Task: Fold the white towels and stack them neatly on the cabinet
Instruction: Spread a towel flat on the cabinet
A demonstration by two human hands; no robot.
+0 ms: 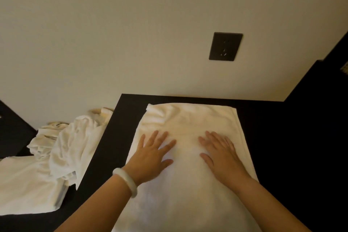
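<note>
- White towel (188, 118) lies spread flat on the black cabinet (120, 137) top, under both palms and reaching beyond the fingertips towards the wall (131, 24).
- Left hand (152, 154) and right hand (222, 154) both press down on the towel, palms flat and fingers straight and fanned apart. A strip of cloth shows between the two thumbs, and neither hand pinches a fold.
- Ahead of the fingertips, the towel's far edge stops just short of the cabinet's back edge, where the top meets the wall. The far corner ahead of the left hand is rumpled.
- Outside the left hand, the towel's side edge leaves a narrow band of bare black top before the cabinet's left edge.
- Outside the right hand, the side edge lies near the wrist, and a broad stretch of bare black top runs on beyond it.
- Behind the wrists, the towel runs out of the bottom of the view.
- A pale bracelet (125, 181) sits on the left wrist.
- Beyond the cabinet's left edge, well apart from the left hand, is a crumpled heap of white towels (75, 143), with a flat white cloth (22, 184) beside it.
- On the wall above the right hand is a dark socket plate (225, 46); any marking on it is too small to read.
</note>
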